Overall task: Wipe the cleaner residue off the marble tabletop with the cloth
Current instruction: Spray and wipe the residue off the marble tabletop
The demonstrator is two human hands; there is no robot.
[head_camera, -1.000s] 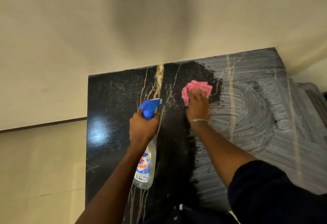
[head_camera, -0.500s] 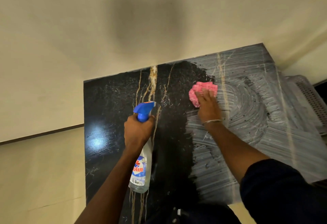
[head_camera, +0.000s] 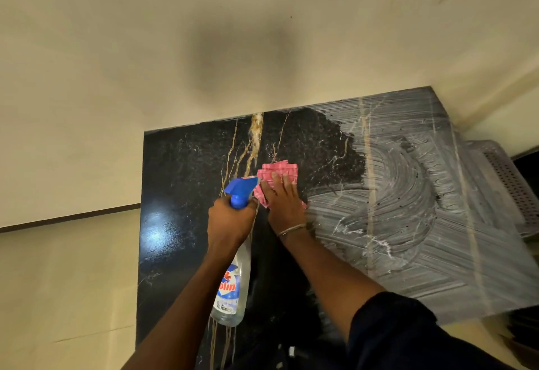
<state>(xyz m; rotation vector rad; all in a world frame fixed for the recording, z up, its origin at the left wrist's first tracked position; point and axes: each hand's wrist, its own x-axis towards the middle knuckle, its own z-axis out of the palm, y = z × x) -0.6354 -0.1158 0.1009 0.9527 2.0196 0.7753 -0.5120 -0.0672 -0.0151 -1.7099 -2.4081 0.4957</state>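
A black marble tabletop (head_camera: 180, 182) with gold veins fills the middle of the view. Its left half is dark and glossy. White streaky cleaner residue (head_camera: 408, 209) covers its right half in swirls. My right hand (head_camera: 284, 201) presses flat on a pink checked cloth (head_camera: 278, 174) near the table's centre, on the dark part just left of the residue. My left hand (head_camera: 230, 223) grips the neck of a clear spray bottle (head_camera: 233, 291) with a blue trigger head (head_camera: 240, 190), held above the table beside the cloth.
A cream wall (head_camera: 204, 34) rises behind the table's far edge. A grey perforated plastic crate (head_camera: 507, 182) sits past the table's right edge. Pale floor tiles (head_camera: 67, 296) lie to the left.
My right hand has swept the cloth leftward from the edge of the residue to beside the bottle's blue head. The left hand has kept its grip on the bottle.
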